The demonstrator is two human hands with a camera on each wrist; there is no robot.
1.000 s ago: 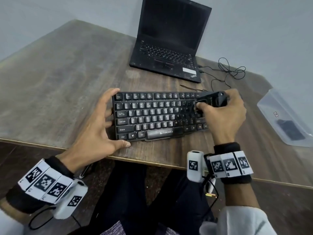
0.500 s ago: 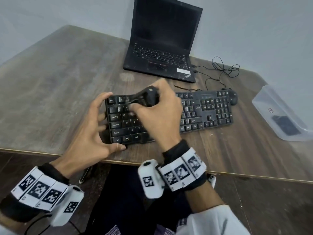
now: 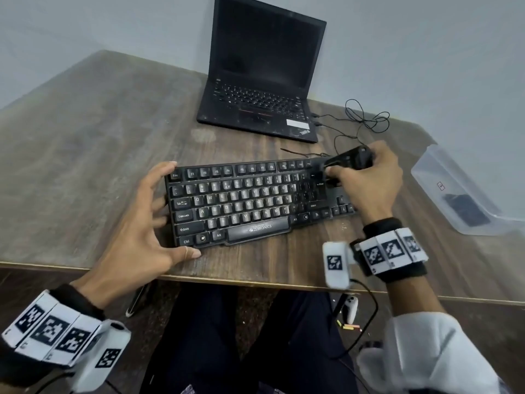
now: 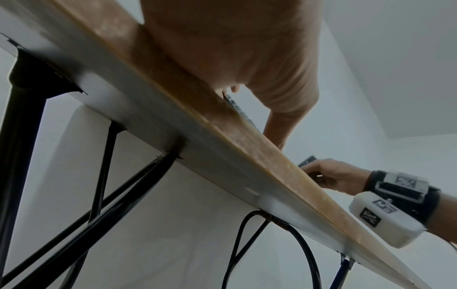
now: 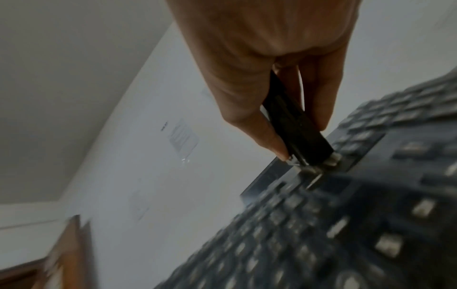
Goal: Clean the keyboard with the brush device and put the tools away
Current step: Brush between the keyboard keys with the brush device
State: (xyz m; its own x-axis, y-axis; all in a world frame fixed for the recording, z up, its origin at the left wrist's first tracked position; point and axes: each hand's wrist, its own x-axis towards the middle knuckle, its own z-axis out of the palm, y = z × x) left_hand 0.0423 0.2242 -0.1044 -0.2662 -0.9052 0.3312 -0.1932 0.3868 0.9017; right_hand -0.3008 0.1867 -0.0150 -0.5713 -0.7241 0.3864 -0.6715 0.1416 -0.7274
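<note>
A black keyboard (image 3: 241,203) lies on the wooden table (image 3: 85,137) near its front edge. My left hand (image 3: 136,223) braces the keyboard's left end with spread, fairly straight fingers, thumb at the front corner and index finger at the back corner. Over the keyboard's right part, my right hand (image 3: 369,183) grips a black brush device (image 3: 349,160). In the right wrist view, thumb and fingers pinch the brush device (image 5: 291,121), and its pale bristle tip (image 5: 331,158) touches the blurred keyboard (image 5: 321,234). The keyboard's right end is hidden under my right hand.
An open black laptop (image 3: 261,81) stands behind the keyboard, with thin black cables (image 3: 366,118) coiled to its right. A clear plastic box (image 3: 460,194) holding something dark lies at the table's right side. The table's front edge (image 3: 255,280) runs just below the keyboard.
My right hand swept the brush device from the keyboard's right part to its left end and back to the right. My left hand has stayed at the left end.
</note>
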